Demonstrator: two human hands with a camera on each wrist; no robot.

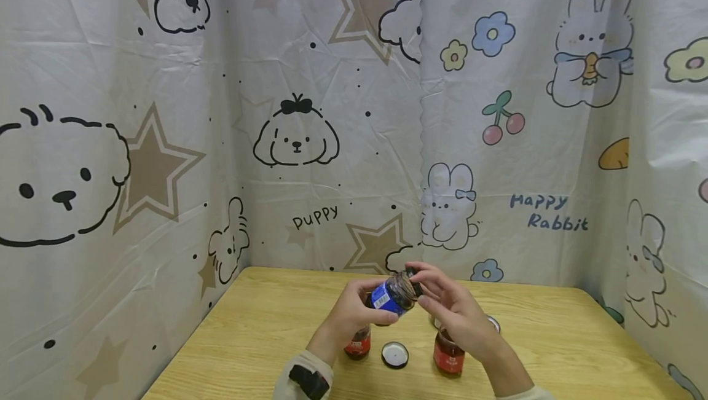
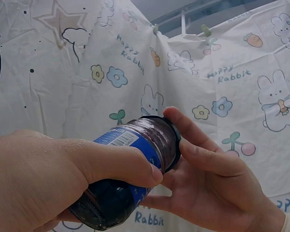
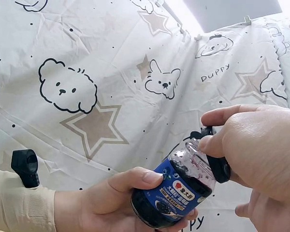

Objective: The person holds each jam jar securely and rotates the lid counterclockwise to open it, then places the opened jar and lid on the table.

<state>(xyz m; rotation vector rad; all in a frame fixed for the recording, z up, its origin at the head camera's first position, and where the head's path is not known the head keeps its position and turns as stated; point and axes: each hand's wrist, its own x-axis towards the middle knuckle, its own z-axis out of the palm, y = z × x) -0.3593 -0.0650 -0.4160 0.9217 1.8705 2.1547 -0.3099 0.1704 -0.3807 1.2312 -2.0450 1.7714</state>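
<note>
My left hand (image 1: 351,311) grips a glass jar (image 1: 389,298) with a blue label, tilted with its mouth up to the right. Dark contents show through the glass, and the right wrist view shows dark smears inside the clear neck. The thumb of that hand lies along the label. At the mouth, my right hand (image 1: 461,308) pinches a black lid (image 3: 216,157) by its edge between thumb and fingers. In the right wrist view the lid stands at a slant against the rim. Both hands are raised over the table.
On the wooden table (image 1: 249,338) stand two red-labelled jars, one on the left (image 1: 358,345) and one on the right (image 1: 449,357). Between them lies an upturned lid (image 1: 395,355), white inside. Another lid (image 1: 494,324) is partly hidden behind my right hand. Printed curtains (image 1: 332,191) surround the table.
</note>
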